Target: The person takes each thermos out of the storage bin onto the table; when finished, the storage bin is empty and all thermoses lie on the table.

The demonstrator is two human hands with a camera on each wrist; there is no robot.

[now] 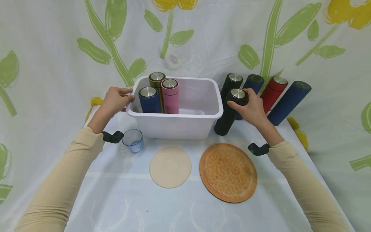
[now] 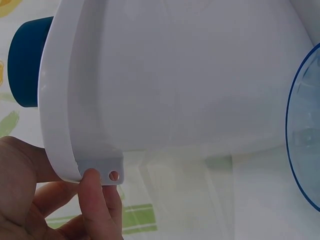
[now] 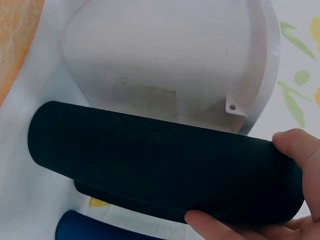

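Observation:
A white plastic bin (image 1: 174,127) stands on the table with a blue bottle (image 1: 150,102), a pink bottle (image 1: 170,98) and a gold bottle (image 1: 156,80) upright inside its left half. My left hand (image 1: 114,100) grips the bin's left rim, the thumb on a small holed tab (image 2: 114,176) under it. By the lid end, my right hand (image 1: 252,108) holds a black thermos bottle (image 3: 150,160), just right of the bin. That bottle's base is at or near the tabletop; whether it touches cannot be told.
Behind the right hand stand another black bottle (image 1: 229,84), a dark blue bottle (image 1: 251,84), a red bottle (image 1: 272,94) and a blue bottle (image 1: 290,101). In front of the bin are a blue-tinted glass (image 1: 134,141), a pale round disc (image 1: 170,167) and a bread-patterned round mat (image 1: 228,174).

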